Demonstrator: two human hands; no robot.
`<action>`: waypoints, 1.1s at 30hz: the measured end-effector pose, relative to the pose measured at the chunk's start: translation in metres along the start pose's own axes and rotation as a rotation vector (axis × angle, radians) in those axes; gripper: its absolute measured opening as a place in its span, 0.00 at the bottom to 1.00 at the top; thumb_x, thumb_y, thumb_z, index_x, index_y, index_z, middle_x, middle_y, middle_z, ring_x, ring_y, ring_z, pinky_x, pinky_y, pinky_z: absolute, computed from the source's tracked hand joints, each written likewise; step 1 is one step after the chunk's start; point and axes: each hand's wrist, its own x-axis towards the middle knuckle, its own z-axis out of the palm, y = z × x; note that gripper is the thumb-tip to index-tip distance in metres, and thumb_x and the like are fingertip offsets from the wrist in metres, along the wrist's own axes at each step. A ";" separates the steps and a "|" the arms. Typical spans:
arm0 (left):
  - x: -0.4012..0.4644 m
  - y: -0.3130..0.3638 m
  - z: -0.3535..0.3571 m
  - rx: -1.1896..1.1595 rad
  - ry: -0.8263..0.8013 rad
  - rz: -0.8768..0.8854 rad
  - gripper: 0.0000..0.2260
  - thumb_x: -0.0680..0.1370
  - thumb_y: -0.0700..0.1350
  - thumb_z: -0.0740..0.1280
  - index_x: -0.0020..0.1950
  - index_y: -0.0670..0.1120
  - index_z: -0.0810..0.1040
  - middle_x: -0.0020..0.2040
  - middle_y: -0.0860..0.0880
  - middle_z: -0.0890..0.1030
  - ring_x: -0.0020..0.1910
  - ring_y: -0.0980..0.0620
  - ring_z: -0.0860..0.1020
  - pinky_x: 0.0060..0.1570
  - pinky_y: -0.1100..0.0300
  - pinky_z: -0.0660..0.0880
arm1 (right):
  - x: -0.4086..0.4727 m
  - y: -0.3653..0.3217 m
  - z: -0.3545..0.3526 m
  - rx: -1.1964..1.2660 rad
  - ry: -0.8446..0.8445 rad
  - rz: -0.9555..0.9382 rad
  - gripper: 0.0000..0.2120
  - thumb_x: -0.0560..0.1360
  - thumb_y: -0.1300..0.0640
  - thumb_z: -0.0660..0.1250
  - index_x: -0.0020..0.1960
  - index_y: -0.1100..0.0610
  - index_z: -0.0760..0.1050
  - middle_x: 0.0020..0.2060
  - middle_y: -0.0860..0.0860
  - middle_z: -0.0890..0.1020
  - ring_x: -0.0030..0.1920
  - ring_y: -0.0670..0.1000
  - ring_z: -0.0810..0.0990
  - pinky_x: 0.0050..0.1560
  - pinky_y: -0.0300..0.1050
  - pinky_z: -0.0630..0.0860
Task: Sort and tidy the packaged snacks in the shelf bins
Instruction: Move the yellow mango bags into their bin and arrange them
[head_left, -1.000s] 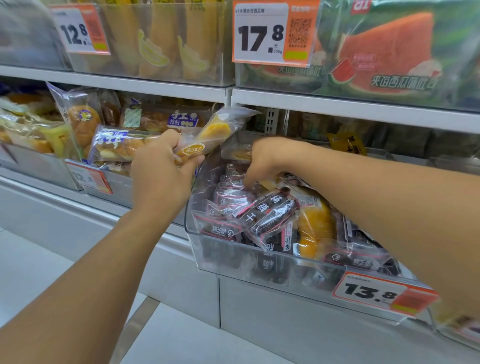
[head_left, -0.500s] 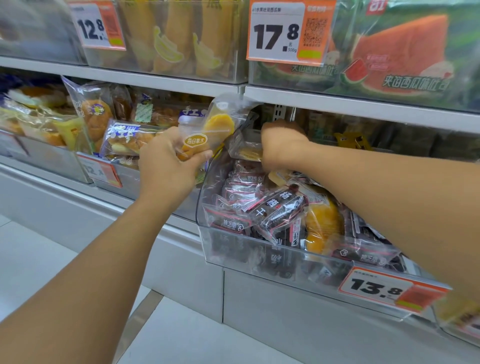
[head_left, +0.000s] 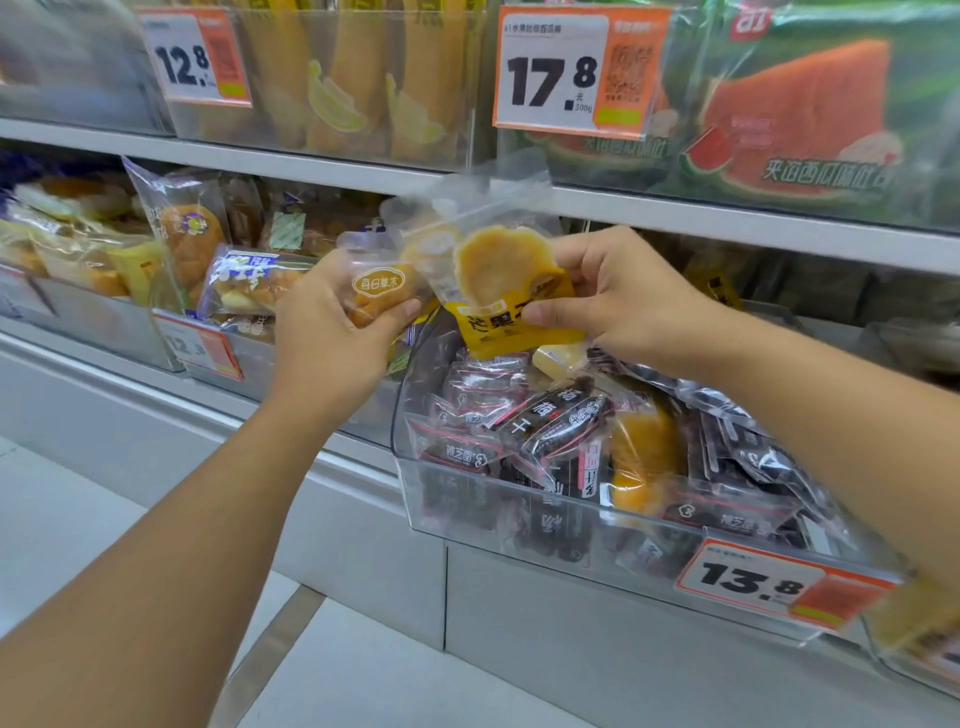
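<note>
1. Currently, I see my left hand (head_left: 332, 332) gripping a clear snack pack (head_left: 382, 288), my right hand (head_left: 618, 296) pinching a yellow mango packet (head_left: 506, 291) above the clear bin (head_left: 519, 525).
2. Remaining, I judge: one yellow packet (head_left: 644, 457) among the dark plum packets (head_left: 558, 421).

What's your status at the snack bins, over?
Left hand gripping clear-wrapped snack packs. Right hand pinching yellow mango pack, lifted above clear bin. Another orange pack sits among the dark packets. Nothing blocking.

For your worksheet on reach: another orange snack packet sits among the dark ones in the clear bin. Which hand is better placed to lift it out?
Probably the right hand: it hovers directly above the clear plastic bin and the orange packet. The left hand holds packets beside the bin.
</note>
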 end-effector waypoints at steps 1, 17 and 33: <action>0.002 0.000 0.000 -0.040 -0.013 -0.012 0.14 0.72 0.42 0.78 0.57 0.47 0.82 0.46 0.55 0.85 0.45 0.57 0.84 0.48 0.55 0.81 | -0.004 0.001 0.004 0.081 0.033 -0.009 0.12 0.75 0.71 0.70 0.57 0.64 0.81 0.51 0.60 0.85 0.51 0.52 0.85 0.55 0.45 0.82; -0.009 0.075 0.003 -0.451 -0.360 0.068 0.16 0.75 0.41 0.71 0.61 0.37 0.80 0.52 0.47 0.86 0.50 0.52 0.84 0.50 0.56 0.80 | -0.009 -0.025 0.011 0.197 0.224 -0.074 0.10 0.78 0.64 0.67 0.57 0.60 0.68 0.46 0.67 0.78 0.44 0.58 0.79 0.48 0.66 0.78; -0.112 0.258 0.183 -0.607 -0.807 0.072 0.12 0.80 0.55 0.66 0.59 0.53 0.69 0.48 0.57 0.81 0.48 0.61 0.82 0.50 0.58 0.80 | -0.254 -0.041 -0.156 0.186 0.691 0.140 0.30 0.62 0.68 0.76 0.62 0.64 0.70 0.51 0.59 0.84 0.49 0.55 0.85 0.45 0.48 0.82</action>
